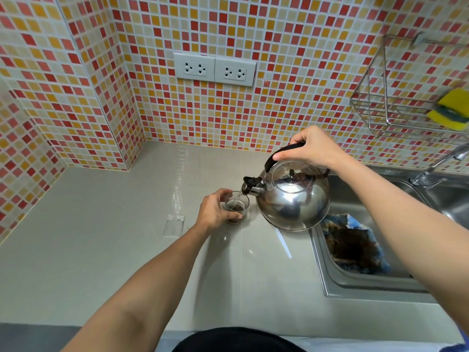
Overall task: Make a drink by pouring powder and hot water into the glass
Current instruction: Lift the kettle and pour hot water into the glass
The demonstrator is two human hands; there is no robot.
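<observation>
A small clear glass [239, 208] stands on the grey counter [101, 237] with dark powder and liquid at its bottom. My left hand [215, 210] wraps around its left side and holds it. My right hand [313, 147] grips the black handle of a shiny steel kettle [294, 199]. The kettle is tilted left, its spout right over the glass rim. A thin stream of water runs from the spout into the glass.
An empty clear sachet [173, 226] lies left of the glass. A steel sink [380, 283] holding a stained blue cloth [352, 245] sits at right, with a tap [439, 166] behind. A wire rack [406, 110] with a yellow sponge [450, 109] hangs on the tiled wall. Two sockets [214, 68] sit above the counter.
</observation>
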